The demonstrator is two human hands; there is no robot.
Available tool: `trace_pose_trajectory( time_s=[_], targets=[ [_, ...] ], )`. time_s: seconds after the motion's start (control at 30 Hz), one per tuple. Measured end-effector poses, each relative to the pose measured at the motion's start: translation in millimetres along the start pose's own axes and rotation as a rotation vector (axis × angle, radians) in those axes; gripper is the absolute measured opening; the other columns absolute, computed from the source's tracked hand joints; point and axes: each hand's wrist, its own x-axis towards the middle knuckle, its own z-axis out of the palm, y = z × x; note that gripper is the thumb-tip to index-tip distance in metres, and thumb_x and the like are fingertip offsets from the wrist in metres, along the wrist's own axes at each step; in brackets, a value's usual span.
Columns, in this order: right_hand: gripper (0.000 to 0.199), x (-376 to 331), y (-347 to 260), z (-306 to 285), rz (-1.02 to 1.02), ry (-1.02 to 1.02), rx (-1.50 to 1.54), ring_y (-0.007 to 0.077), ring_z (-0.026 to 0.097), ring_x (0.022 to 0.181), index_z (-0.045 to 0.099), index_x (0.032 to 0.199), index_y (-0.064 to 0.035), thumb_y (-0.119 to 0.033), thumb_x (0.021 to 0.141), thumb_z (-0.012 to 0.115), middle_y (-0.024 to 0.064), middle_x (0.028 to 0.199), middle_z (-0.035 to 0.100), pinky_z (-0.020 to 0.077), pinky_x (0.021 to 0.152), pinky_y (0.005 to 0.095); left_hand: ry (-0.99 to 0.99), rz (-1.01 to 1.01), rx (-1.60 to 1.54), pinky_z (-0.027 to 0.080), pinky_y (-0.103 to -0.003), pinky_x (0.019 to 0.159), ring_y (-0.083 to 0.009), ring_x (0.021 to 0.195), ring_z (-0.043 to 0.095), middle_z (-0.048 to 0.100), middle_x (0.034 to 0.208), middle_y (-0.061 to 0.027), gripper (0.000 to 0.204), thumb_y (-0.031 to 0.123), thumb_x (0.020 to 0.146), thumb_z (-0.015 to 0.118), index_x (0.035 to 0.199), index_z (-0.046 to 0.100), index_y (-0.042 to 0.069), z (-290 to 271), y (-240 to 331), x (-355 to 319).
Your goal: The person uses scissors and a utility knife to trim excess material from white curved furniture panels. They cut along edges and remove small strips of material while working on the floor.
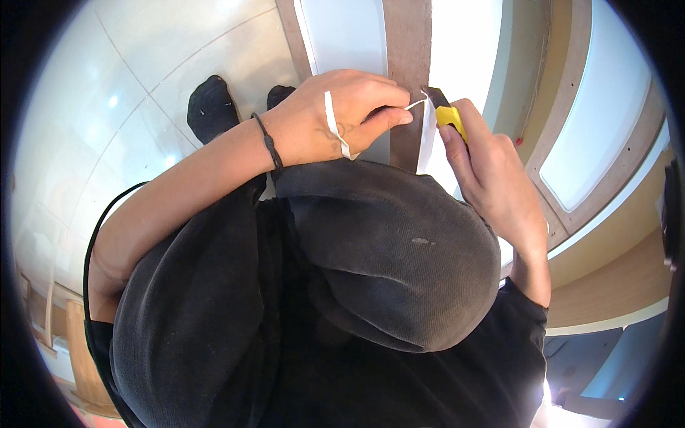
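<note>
My left hand point(357, 107) is closed, pinching a thin white strip point(415, 104) between thumb and fingertips over a brown wooden frame bar point(409, 43). Another piece of white strip point(330, 114) lies bent across the back of that hand. My right hand point(492, 171) grips a yellow utility knife point(451, 120), its dark front end pointing at the bar's edge. There the pinched strip meets a white edge piece point(427, 139). The knife's tip is too small to make out clearly, so I cannot tell whether it touches the strip.
Pale tiles point(107, 121) cover the floor at the left, where my dark-socked foot point(212, 107) rests. White panels point(606, 107) in brown frames stand at the right. My bent knee in black trousers point(399, 264) rises below both hands. Wooden pieces point(85, 349) lie at lower left.
</note>
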Motion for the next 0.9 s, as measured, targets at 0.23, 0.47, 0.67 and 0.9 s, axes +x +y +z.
trace_pose_trajectory(
  time_s=[0.23, 0.47, 0.67, 0.9],
  targets=[
    [0.016, 6, 2, 4, -0.027, -0.007, 0.001, 0.0324, 0.054, 0.053, 0.046, 0.108, -0.0014, -0.018, 0.106, 0.048, 0.0180, 0.060, 0.053, 0.0402, 0.054, 0.0437, -0.013, -0.024, -0.051, 0.052, -0.044, 0.076, -0.0377, 0.082, 0.064, 0.066, 0.085, -0.0187, 0.027, 0.026, 0.103, 0.054, 0.095, 0.063, 0.002, 1, -1, -2],
    [0.016, 6, 5, 5, -0.050, -0.001, 0.001, 0.0273, 0.048, 0.048, 0.046, 0.108, -0.0021, -0.018, 0.108, 0.047, 0.0166, 0.058, 0.050, 0.0368, 0.053, 0.0407, -0.079, -0.223, -0.177, 0.051, -0.042, 0.074, -0.0405, 0.079, 0.063, 0.064, 0.084, -0.0215, 0.029, 0.026, 0.106, 0.050, 0.097, 0.060, 0.000, 1, 7, -4],
    [0.016, -3, 4, 3, -0.013, 0.003, -0.033, 0.0440, 0.063, 0.060, 0.046, 0.108, -0.0019, -0.018, 0.104, 0.048, 0.0215, 0.061, 0.060, 0.0473, 0.056, 0.0515, -0.056, -0.255, -0.242, 0.045, -0.030, 0.069, -0.0134, 0.070, 0.051, 0.055, 0.075, -0.0069, 0.032, 0.026, 0.107, 0.049, 0.092, 0.056, -0.001, 7, 11, -1],
    [0.017, -3, 7, 5, -0.026, 0.007, 0.005, 0.0449, 0.064, 0.061, 0.045, 0.108, -0.0010, -0.018, 0.104, 0.048, 0.0222, 0.061, 0.061, 0.0488, 0.056, 0.0521, -0.043, -0.086, -0.274, 0.050, -0.040, 0.072, -0.0389, 0.076, 0.062, 0.064, 0.083, -0.0219, 0.029, 0.024, 0.105, 0.050, 0.097, 0.060, -0.002, 8, -5, 1]
  ],
)
